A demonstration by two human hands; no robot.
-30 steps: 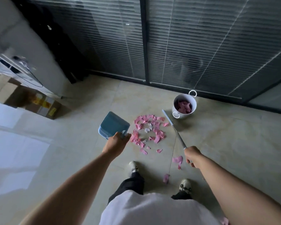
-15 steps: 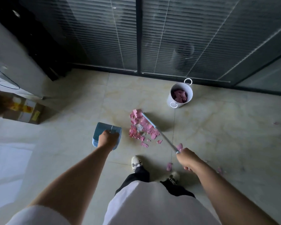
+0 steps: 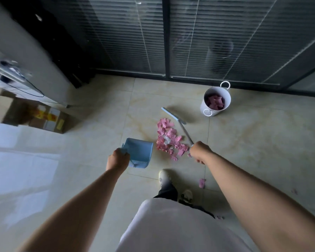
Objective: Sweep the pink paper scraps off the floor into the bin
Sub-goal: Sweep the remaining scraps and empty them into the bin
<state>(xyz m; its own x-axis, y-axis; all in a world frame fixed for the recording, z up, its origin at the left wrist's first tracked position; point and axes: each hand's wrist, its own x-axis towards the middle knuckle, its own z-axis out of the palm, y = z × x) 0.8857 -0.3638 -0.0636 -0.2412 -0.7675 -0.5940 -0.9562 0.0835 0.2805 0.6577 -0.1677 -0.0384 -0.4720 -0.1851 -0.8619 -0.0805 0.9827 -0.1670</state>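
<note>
Though slightly blurred, pink scraps (image 3: 168, 138) between left hand (image 3: 117, 159) and right hand (image 3: 199, 152).

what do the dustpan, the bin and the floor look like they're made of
Dustpan: looks like light blue moulded plastic, matte, with a comb of teeth along one edge.
Bin: white and smooth with thin ring handles; probably painted metal, though plastic is possible.
Floor: glossy beige tiles with marble-like veining and grout lines, likely ceramic; they mirror the window light.

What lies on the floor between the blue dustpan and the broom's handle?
In the head view, the heap of pink paper scraps lies between the dustpan and the broom, with a few white bits mixed in.
</note>
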